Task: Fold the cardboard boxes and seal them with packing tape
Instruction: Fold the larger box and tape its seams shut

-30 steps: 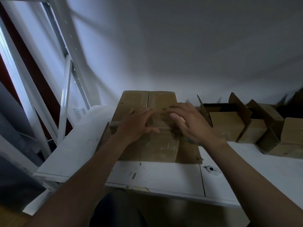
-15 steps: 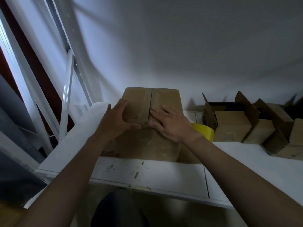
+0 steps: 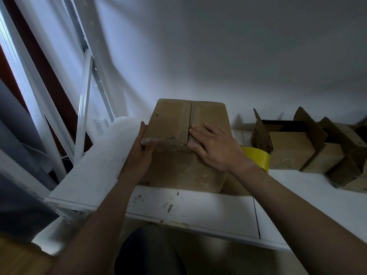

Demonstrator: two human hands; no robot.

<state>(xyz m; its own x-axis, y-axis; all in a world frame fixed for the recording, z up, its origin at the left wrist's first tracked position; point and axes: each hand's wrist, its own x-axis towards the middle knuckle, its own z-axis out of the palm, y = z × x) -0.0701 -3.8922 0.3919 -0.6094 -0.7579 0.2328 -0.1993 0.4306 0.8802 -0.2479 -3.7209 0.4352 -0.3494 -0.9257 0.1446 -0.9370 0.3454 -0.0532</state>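
- On the white table [image 3: 198, 207], near its front left corner: one closed box [image 3: 170, 120], both top flaps folded down, the seam between them running front to back.
- Left hand [image 3: 139, 153]: open, fingers straight against the left side of the box, thumb laid across the upper front corner; nothing gripped.
- Right hand [image 3: 214, 149]: open and flat on the right top flap, fingers spread, fingertips at the seam, thumb over the front top edge.
- Roll of yellow tape [image 3: 258, 159]: on the table just right of the box, partly hidden behind the right wrist; contact with the wrist not discernible.
- Further right on the table: open box [image 3: 290, 147] with flaps standing up, then more open boxes [image 3: 337, 155] packed just beside it, well apart from both hands.
- Left of the table: white metal frame [image 3: 83, 116] with slanted bars.
- Below the front table edge: dark knee [image 3: 149, 251].
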